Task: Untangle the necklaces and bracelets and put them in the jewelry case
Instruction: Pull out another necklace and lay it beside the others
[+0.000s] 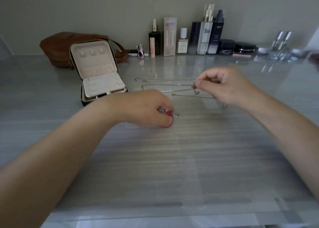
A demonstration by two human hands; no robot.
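Note:
My left hand (146, 107) rests on the table and pinches a red cord bracelet (168, 124) with silver beads and a small silver ring at its end. Further back and to the right, my right hand (222, 86) pinches a small pendant on a thin silver necklace (165, 85). Another silver chain (164, 79) lies stretched out behind it, and a rose-gold chain (186, 95) lies in front of it, partly under my right hand. The jewelry case (96, 69) stands open at the left, its cream lid upright and a padded insert lifted.
A brown leather bag (57, 48) sits behind the case. A row of cosmetic bottles, boxes and jars (200, 38) lines the wall at the back. The grey table (172, 158) stretches toward me in front of my hands.

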